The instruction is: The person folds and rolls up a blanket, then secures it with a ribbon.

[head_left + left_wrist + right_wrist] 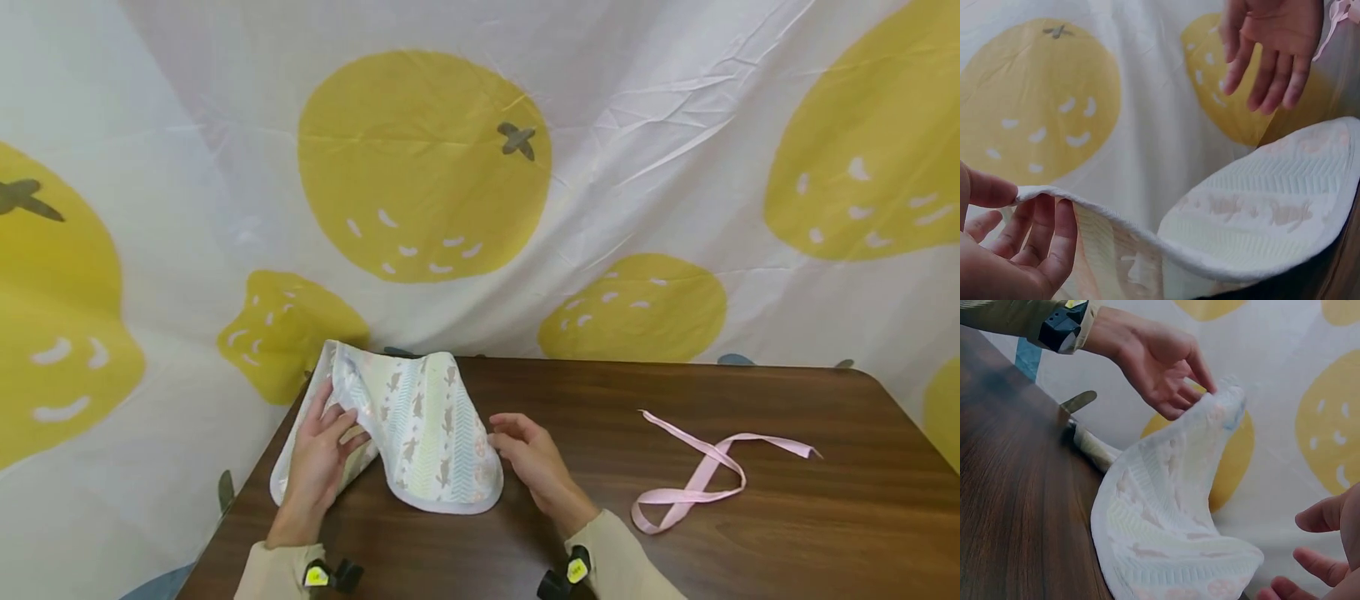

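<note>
Both wrists come in at the bottom edge of the head view, beige sleeves and a little black clip with a yellow tag on each. Just above them, lower left of centre, is the patterned cloth (420, 433) (pale stripes with small animal shapes, white edging), lying at the left end of the brown wooden table (600, 517) with part of it raised off the top. My left hand (318, 462) has its edge pinched, thumb on one side and curled fingers (1041, 237) on the other, holding that edge up so the cloth arches over. My right hand (528, 458) sits just right of the cloth, fingers loosely spread and relaxed, holding nothing and not quite touching it. Further right on the table lies a pink ribbon (705, 479), looped over itself, well apart from the cloth. Behind everything hangs a white backdrop with big yellow fruit prints (423, 167).
</note>
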Tool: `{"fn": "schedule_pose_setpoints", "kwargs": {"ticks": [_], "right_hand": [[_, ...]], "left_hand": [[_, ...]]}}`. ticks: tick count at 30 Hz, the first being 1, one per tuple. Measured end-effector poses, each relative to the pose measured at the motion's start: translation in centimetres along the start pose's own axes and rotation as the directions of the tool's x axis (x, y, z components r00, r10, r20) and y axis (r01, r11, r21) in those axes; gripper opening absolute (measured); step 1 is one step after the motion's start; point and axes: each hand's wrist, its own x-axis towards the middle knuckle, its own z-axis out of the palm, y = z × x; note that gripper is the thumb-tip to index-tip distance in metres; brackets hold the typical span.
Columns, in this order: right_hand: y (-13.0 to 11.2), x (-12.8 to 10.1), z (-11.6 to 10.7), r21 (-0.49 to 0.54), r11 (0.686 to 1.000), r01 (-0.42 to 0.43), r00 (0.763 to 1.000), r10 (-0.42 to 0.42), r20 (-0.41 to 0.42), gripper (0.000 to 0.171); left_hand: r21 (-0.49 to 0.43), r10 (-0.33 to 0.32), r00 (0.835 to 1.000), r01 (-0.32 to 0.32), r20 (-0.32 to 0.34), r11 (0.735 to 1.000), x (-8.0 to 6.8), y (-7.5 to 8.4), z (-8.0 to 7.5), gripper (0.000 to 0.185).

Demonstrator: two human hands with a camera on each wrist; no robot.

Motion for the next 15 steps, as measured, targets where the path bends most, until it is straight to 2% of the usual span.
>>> {"fn": "schedule_pose_setpoints", "kwargs": {"ticks": [6, 12, 15], "right_hand": [[-0.4, -0.2, 0.2, 0.055, 0.996, 0.077, 0.995, -0.08, 0.056, 0.035], [-0.6, -0.5, 0.7, 0.091, 0.98, 0.176, 0.975, -0.186, 0.118, 0.038], [-0.7, -0.6, 0.9, 0.113, 0.973, 0.199, 0.966, -0.214, 0.143, 0.039]], "left_hand": [[0.043, -0.024, 0.999, 0.023, 0.038, 0.999, -0.2, -0.1, 1.6, 0.064], [0.064, -0.046, 0.994, 0.04, 0.096, 0.997, -0.6, 0.0, 3.0, 0.067], [0.059, -0.054, 0.991, 0.047, 0.122, 0.997, -0.8, -0.1, 3.7, 0.07]]}}
